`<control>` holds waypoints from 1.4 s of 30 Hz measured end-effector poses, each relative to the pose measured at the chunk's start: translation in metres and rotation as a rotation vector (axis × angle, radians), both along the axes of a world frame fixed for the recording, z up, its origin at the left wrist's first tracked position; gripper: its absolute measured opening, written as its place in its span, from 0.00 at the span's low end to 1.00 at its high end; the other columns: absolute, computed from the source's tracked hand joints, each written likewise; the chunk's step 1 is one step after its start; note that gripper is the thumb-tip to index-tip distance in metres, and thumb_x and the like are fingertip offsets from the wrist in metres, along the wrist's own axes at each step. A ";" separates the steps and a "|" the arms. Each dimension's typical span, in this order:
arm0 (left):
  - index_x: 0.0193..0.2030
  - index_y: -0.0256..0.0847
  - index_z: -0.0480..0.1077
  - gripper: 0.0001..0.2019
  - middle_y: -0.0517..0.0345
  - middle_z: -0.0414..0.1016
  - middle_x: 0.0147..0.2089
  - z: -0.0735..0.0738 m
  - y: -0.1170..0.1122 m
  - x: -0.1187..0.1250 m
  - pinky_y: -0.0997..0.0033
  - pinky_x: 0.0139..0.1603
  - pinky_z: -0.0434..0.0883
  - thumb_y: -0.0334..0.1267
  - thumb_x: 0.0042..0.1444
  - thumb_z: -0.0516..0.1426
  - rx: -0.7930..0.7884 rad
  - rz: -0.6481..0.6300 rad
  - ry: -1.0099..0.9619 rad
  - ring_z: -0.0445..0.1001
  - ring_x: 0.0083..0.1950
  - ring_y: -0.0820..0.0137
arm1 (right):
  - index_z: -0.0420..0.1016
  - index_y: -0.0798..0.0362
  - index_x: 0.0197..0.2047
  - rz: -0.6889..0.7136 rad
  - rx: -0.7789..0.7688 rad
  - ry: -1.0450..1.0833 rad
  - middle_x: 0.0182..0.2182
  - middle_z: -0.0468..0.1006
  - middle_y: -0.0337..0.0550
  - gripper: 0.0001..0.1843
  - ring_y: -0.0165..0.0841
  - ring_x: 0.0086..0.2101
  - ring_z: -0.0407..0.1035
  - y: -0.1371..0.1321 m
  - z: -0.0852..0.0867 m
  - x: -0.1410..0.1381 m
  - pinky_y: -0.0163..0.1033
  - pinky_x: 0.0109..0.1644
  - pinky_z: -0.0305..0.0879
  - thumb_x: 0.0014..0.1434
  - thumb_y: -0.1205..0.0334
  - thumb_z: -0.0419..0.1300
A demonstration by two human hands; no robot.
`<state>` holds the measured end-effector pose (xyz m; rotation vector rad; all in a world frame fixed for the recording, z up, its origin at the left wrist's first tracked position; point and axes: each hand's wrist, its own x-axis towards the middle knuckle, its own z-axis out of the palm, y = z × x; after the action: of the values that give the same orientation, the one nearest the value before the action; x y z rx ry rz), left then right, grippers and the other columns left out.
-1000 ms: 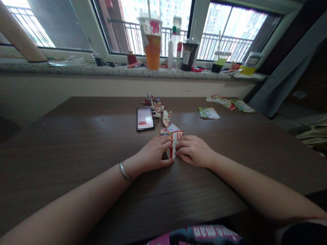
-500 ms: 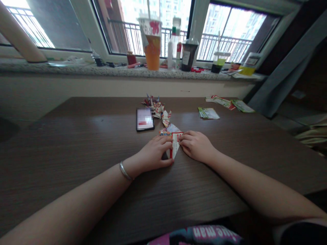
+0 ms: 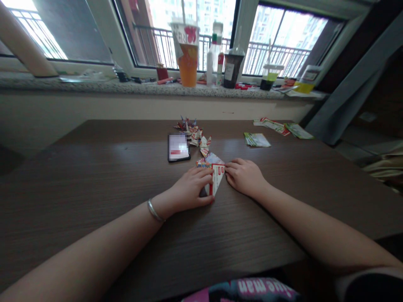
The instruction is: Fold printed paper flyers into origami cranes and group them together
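A folded piece of printed paper (image 3: 215,178), white with red marks, lies on the dark wooden table (image 3: 94,176) in front of me. My left hand (image 3: 189,191), with a silver bangle on the wrist, pinches the paper's left and lower edge with curled fingers. My right hand (image 3: 244,176) rests curled at the paper's right side, its fingertips pressing the upper right edge. Behind the paper lies a heap of small folded paper cranes (image 3: 193,132).
A phone (image 3: 178,147) lies flat left of the cranes. Stacks of printed leaflets (image 3: 257,139) and more leaflets (image 3: 283,127) sit at the table's far right. The stone windowsill (image 3: 94,86) holds an orange drink cup (image 3: 188,52), bottles, a dark cup (image 3: 233,67) and small items.
My right hand has slid up and to the right along the paper's edge, uncovering more of the folded paper. My left hand has stayed in place.
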<state>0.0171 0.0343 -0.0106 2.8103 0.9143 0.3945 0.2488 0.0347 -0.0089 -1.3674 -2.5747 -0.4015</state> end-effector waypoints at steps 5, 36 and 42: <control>0.57 0.43 0.66 0.26 0.50 0.60 0.67 -0.002 0.000 -0.001 0.53 0.67 0.55 0.52 0.55 0.58 0.007 0.003 0.011 0.58 0.67 0.57 | 0.77 0.55 0.48 -0.057 -0.015 -0.002 0.47 0.79 0.50 0.16 0.43 0.47 0.68 0.002 0.000 0.001 0.46 0.47 0.64 0.63 0.60 0.52; 0.57 0.44 0.65 0.23 0.48 0.54 0.70 0.001 0.003 -0.008 0.49 0.69 0.50 0.52 0.59 0.55 -0.068 -0.011 0.022 0.50 0.71 0.55 | 0.59 0.56 0.64 0.204 -0.259 0.338 0.60 0.67 0.55 0.30 0.42 0.59 0.61 0.008 -0.010 0.005 0.54 0.63 0.57 0.61 0.56 0.57; 0.57 0.45 0.65 0.19 0.51 0.56 0.69 -0.002 0.008 -0.009 0.52 0.69 0.51 0.44 0.59 0.55 -0.037 -0.039 0.017 0.53 0.70 0.59 | 0.57 0.53 0.65 0.213 -0.301 0.488 0.59 0.67 0.55 0.30 0.42 0.58 0.62 0.013 -0.016 0.011 0.55 0.61 0.59 0.61 0.57 0.56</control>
<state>0.0081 0.0421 -0.0127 2.7971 0.8601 0.3451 0.2597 0.0472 -0.0245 -1.0813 -2.3829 0.3293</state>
